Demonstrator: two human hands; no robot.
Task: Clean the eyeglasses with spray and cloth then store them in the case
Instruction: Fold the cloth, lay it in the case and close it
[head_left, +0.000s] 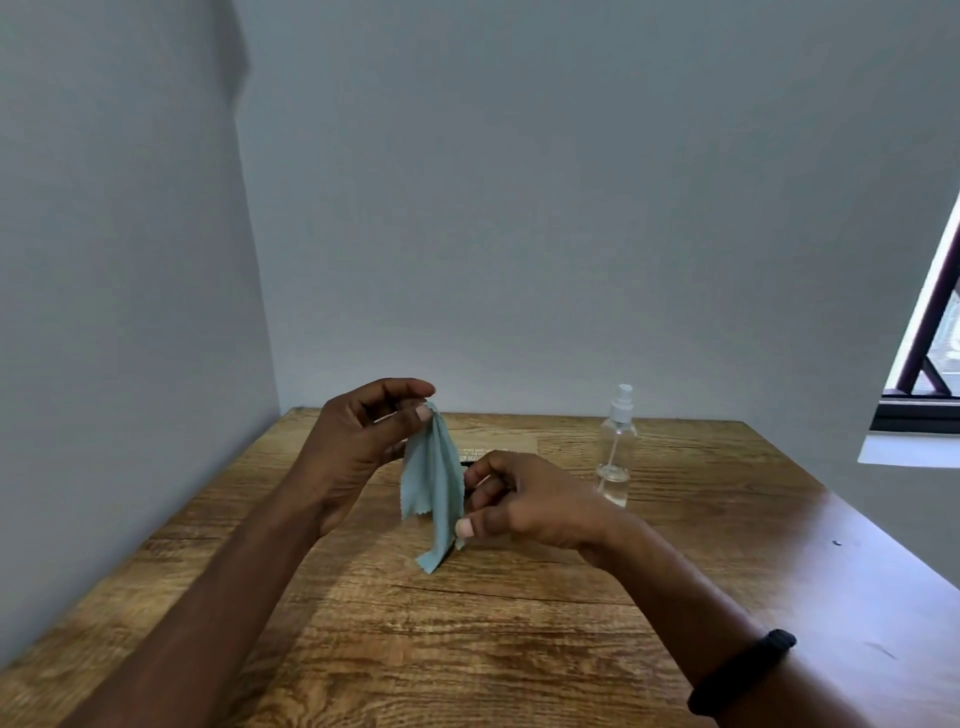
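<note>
Teal cloth (434, 483) hangs in the air above the wooden table (519, 649), held at two points. Left hand (358, 441): thumb and forefinger are closed in a pinch on the top corner, the other fingers loosely curled above. Right hand (535, 504): fingers are curled, with the thumb tip against the lower right edge of the cloth. It appears to pinch that edge, though the fabric hides the inner contact. The cloth is bunched lengthwise, not spread flat.

Spray bottle (615, 452) stands upright on the table, to the right of the hands and apart from them, with a little liquid at the bottom. A tan card (501, 442) lies flat behind the cloth. A dark object (469, 459) shows beside it (glasses or case, cannot be determined; the cloth covers most of it). The eyeglasses are therefore not confirmed in view. A black wristband (743, 670) sits on the right wrist.

Assessment: the cloth is being readied. No wiping is under way, and storage is outstanding.

Risks noted:
- Both grips are on thin edges. A slip at either pinch would drop the cloth onto the table, where it could gather grit and scratch a lens.
- A bunched cloth wipes unevenly and may smear the spray.
- A right-hand reach toward the bottle leaves little margin. A knock from the knuckles would likely tip it, nearly empty as it is.
</note>
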